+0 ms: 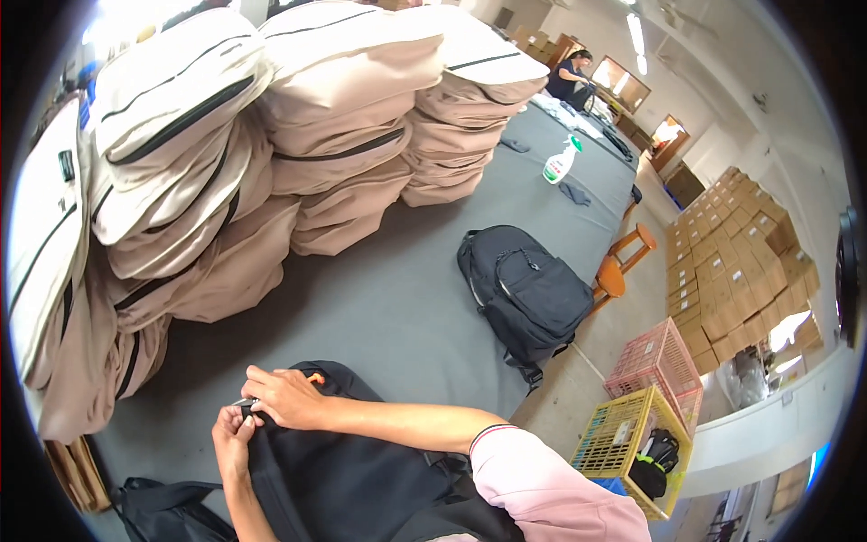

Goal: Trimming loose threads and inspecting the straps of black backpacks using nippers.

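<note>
Across the middle of the view stretches a long table (379,280) under a grey cloth. On its left side rise stacks of beige backpacks (348,86) with dark zips, piled several deep. To the right, beyond the table, stands a block of brown cartons (731,271). Directly in front of the person, at the lower edge, lies a black bag (352,470), its upper left corner inside the grip and its main body spreading to the right of the left hand and below the right forearm. A second black backpack (533,294) rests near the table's right edge, apart from both hands. On the floor beside it are a yellow crate (601,443), a pink crate (650,361) and an orange-brown stool (610,275).

The left hand (232,435) pinches the bag's corner between thumb and fingers. The right hand (287,397) reaches over from the right, fingers closed around a small silvery piece (243,402) at that corner; whether they also grasp fabric, I cannot tell. Farther along the table stands a white spray bottle (559,166) with a green head. An orange bit (316,378) shows just beside the right wrist.
</note>
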### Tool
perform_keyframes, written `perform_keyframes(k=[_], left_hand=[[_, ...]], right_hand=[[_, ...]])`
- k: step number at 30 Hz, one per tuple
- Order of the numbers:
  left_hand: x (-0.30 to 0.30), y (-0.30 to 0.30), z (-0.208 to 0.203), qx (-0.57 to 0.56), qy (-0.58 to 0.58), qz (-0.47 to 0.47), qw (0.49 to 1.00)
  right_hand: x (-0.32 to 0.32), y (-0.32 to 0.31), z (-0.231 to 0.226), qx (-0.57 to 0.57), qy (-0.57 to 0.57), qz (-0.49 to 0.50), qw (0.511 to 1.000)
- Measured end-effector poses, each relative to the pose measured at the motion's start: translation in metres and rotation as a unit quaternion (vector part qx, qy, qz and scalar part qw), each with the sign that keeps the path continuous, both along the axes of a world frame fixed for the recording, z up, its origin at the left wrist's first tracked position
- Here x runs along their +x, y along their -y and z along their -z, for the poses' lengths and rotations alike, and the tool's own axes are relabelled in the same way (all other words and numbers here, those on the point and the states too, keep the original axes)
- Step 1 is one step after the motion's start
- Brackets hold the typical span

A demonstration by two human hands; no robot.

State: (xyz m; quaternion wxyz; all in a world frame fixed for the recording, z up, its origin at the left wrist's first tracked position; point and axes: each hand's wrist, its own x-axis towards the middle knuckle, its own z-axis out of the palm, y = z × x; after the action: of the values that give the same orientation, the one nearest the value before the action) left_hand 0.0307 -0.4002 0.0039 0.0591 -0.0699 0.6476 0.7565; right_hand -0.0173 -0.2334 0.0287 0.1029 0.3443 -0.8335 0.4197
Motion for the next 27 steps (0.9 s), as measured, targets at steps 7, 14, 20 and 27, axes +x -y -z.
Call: perform_keyframes(k=[7,14,20,27], left_hand=[[0.009,-0.037,0.001,-0.48,-0.134,-0.163,0.851],[0.027,-0.006,-0.015,-0.038,-0.074,-0.027,0.996],[0.034,0.007,0.001,-0.055,-0.063,-0.052,0.995],[0.007,-0.007,-0.006,-0.099,-0.109,-0.101,0.984]], right_hand=[[0.0,0.011,-0.019,0.088,0.126,0.004,0.988],[0.033,0.008,-0.005,-0.047,0.158,0.052,0.985],[0.051,0.02,0.008,-0.079,0.181,0.022,0.98],[0.044,0.023,0.0,-0.179,0.415,-0.069,0.889]])
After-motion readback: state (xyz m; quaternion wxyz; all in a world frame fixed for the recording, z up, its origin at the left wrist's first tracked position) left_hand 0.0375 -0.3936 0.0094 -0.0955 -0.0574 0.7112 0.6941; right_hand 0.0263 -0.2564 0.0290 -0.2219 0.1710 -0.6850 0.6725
